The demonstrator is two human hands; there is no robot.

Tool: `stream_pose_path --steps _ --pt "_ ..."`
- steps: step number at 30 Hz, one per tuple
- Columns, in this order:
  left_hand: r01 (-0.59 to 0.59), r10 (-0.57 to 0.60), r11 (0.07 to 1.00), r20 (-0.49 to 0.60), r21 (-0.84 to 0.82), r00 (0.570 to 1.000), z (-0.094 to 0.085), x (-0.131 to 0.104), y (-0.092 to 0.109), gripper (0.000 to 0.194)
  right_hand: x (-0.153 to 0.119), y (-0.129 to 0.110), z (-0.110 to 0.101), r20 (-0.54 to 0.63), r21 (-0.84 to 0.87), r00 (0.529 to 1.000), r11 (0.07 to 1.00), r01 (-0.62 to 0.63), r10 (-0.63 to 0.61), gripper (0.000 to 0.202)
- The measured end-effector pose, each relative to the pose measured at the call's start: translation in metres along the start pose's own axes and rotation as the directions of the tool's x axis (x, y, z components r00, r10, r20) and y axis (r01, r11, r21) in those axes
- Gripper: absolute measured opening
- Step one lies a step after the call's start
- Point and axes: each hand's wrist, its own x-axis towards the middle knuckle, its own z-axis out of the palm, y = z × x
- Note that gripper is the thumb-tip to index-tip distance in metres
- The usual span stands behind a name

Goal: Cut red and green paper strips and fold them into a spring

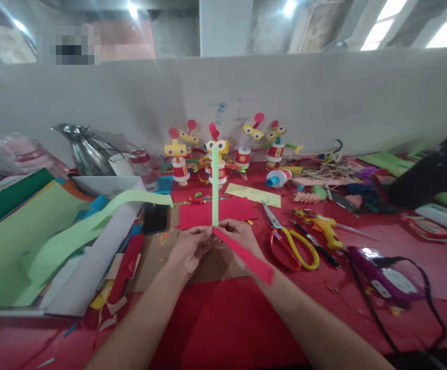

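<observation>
My left hand (pixel 192 245) and my right hand (pixel 239 237) meet in the middle, above a brown cardboard piece (pixel 149 270). Pinched between their fingertips are the joined ends of two paper strips. The light green strip (pixel 215 190) stands upright, away from me. The red strip (pixel 252 259) slants down to the right, over my right wrist. How the ends are fastened is hidden by my fingers. Just behind my hands lies a sheet of red paper (pixel 192 215). Scissors (pixel 285 236) with red and yellow handles rest to the right of my right hand.
Several paper-cup figures (pixel 179 167) stand along the white partition. At right lie a yellow glue gun (pixel 328 230), a pen (pixel 318 244) and a purple device (pixel 387 277) with a black cord. A box of coloured paper (pixel 69 303), a phone (pixel 156 218) and a metal jug (pixel 88 154) occupy the left.
</observation>
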Motion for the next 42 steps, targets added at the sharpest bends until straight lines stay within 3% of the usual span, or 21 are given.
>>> stream_pose_path --steps 4,10,15,18,21,26,30,36,42 --pt "-0.063 0.064 0.997 -0.016 0.048 0.998 -0.001 0.002 -0.002 0.026 0.0 0.003 -0.001 0.026 -0.059 0.999 0.998 0.037 -0.036 0.023" --pt "-0.127 0.132 0.987 -0.043 0.098 0.99 -0.002 0.006 -0.005 0.031 0.004 0.009 -0.008 0.153 -0.176 0.984 0.978 0.116 -0.089 0.025" --pt "-0.202 0.216 0.97 -0.104 0.136 0.971 -0.001 0.008 -0.009 0.03 0.003 0.01 -0.007 0.116 -0.268 0.977 0.942 0.202 -0.177 0.012" --pt "-0.26 0.285 0.953 -0.166 0.157 0.944 0.002 0.008 -0.011 0.027 0.001 0.011 -0.003 0.091 -0.177 0.987 0.973 0.148 -0.133 0.014" --pt "-0.292 0.311 0.946 -0.142 0.144 0.94 0.003 0.007 -0.012 0.023 0.001 0.014 0.002 -0.025 -0.015 0.999 0.999 0.033 -0.033 0.022" --pt "-0.171 0.177 0.982 -0.065 0.081 0.982 -0.001 0.005 -0.006 0.021 0.002 0.013 0.003 -0.079 0.055 0.997 0.998 0.017 -0.012 0.02" --pt "-0.15 0.154 0.978 -0.015 0.147 0.988 -0.003 0.003 0.003 0.025 0.002 0.008 0.0 -0.057 0.0 0.998 0.999 0.034 -0.034 0.019" --pt "-0.3 0.329 0.894 -0.033 0.332 0.944 -0.002 0.003 0.004 0.023 0.002 0.006 -0.001 0.024 0.084 0.994 0.991 -0.107 0.105 0.022" --pt "-0.311 0.327 0.881 0.015 0.356 0.945 -0.005 0.004 0.002 0.021 0.001 0.006 0.0 0.04 0.052 0.998 0.997 -0.053 0.051 0.021"
